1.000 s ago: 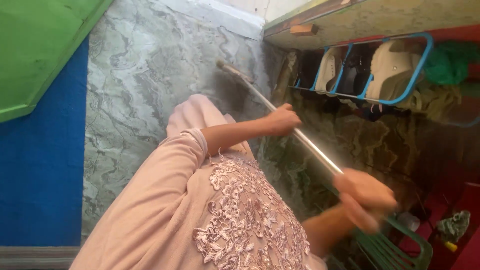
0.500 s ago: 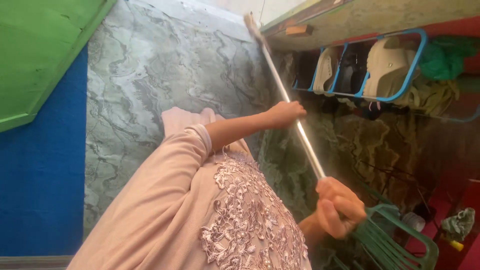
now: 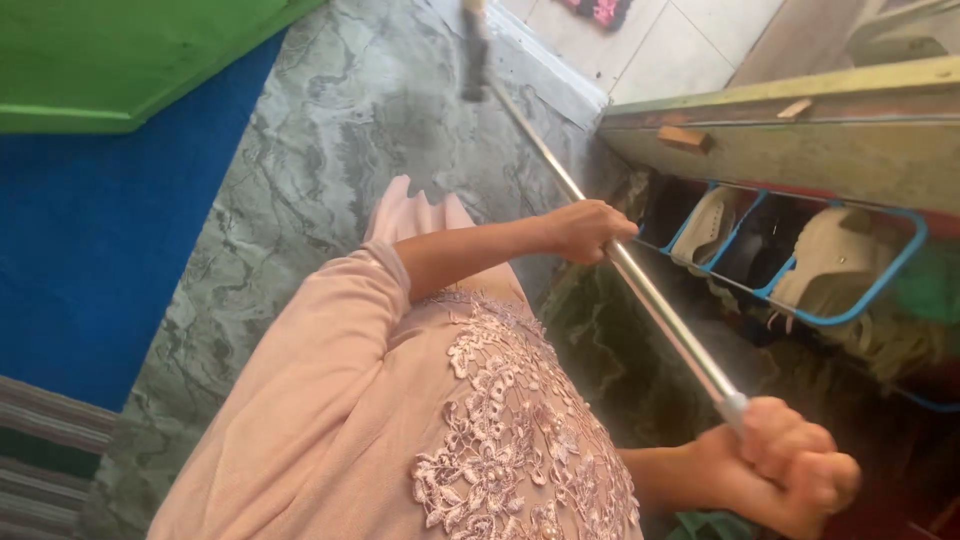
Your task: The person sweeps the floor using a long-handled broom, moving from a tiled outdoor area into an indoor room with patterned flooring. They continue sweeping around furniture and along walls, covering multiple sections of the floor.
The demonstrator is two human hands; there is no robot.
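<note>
Broom handle (image 3: pixel 640 285), a long silver metal pole, slants from lower right up to the blurred broom head (image 3: pixel 476 50) resting on the grey marbled floor (image 3: pixel 330 130) near a pale tiled doorway. Left hand (image 3: pixel 588 230) is wrapped closed around the pole's middle, and right hand (image 3: pixel 795 470) is fisted tight on its top end. Just beside the pole stands a blue wire shoe rack (image 3: pixel 790 300) holding pale shoes.

We swung our long shiny metal broom pole (image 3: pixel 650 290); its brush end (image 3: pixel 475 40) now points toward eleven o'clock, farther away.
</note>
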